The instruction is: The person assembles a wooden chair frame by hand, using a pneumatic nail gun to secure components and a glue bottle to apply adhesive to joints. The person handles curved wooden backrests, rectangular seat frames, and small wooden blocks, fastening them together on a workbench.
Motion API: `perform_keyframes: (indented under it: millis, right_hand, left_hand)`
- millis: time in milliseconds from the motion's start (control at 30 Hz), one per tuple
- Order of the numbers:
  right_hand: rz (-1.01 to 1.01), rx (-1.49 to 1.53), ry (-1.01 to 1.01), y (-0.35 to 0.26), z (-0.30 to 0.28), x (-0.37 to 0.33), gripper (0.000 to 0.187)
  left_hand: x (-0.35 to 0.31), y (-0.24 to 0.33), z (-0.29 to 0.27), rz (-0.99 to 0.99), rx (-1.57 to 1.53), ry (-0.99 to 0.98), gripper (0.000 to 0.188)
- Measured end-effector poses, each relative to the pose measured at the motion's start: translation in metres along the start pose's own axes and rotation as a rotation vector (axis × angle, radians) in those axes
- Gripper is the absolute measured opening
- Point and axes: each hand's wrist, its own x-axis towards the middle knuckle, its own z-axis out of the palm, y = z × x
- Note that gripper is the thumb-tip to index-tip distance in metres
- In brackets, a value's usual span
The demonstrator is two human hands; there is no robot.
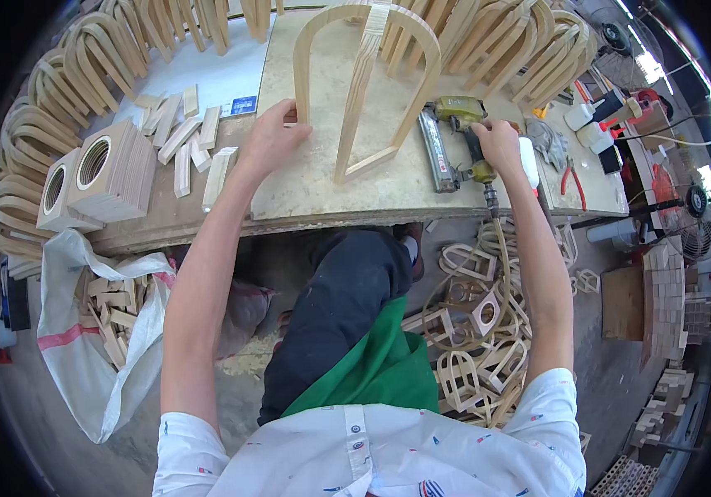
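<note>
A pale arched wooden frame (pixel 360 103) stands upright on the workbench (pixel 289 186). Its curved legs meet at the top, and a short bar joins two of them low down. My left hand (pixel 279 137) is at the foot of its left leg, fingers closed around it, the fingertips partly hidden. To the right of the frame, a green and silver air nail gun (pixel 459 110) lies on the bench with its hose (pixel 500 248) running off the front edge. My right hand (pixel 498 145) is closed on the nail gun's handle.
Rows of arched frames (pixel 94 54) line the bench's back and left. Small wood strips (pixel 181 170) and blocks with round holes (pixel 115 174) sit left. Red-handled pliers (pixel 573 184) and bottles (pixel 592 134) lie right. Below are a sack of offcuts (pixel 82 364) and piled frames (pixel 463 377).
</note>
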Motion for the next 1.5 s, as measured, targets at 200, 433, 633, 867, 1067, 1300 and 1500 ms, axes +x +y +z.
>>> perform_keyframes:
  millis: [200,433,633,867,1067,1300,1500]
  right_hand:
    - [-0.308,0.53,-0.028,-0.118,-0.016,-0.106,0.035]
    - [-0.171,0.586,0.063,-0.155,0.039,-0.131,0.022]
    - [-0.224,0.681,0.041,-0.154,0.049,-0.112,0.018]
    - [-0.214,0.779,0.006,-0.151,0.058,-0.089,0.019]
    - [-0.192,0.684,0.048,-0.149,0.053,-0.088,0.024]
    - [-0.603,0.639,0.141,-0.171,0.0,-0.16,0.029]
    - [-0.804,0.509,-0.006,-0.172,0.01,-0.157,0.021]
  left_hand:
    - [-0.013,0.002,0.005,-0.028,-0.067,0.07,0.025]
    - [-0.077,0.037,0.013,0.003,0.177,0.239,0.025]
    - [-0.105,0.025,-0.053,0.058,0.575,0.276,0.034]
    - [-0.098,0.018,-0.087,-0.316,0.734,0.122,0.034]
    - [-0.1,0.023,-0.086,-0.223,0.687,0.178,0.031]
    - [-0.122,0.092,-0.069,-0.338,0.056,-0.256,0.028]
    - [-0.103,0.091,-0.036,-0.31,-0.321,-0.426,0.029]
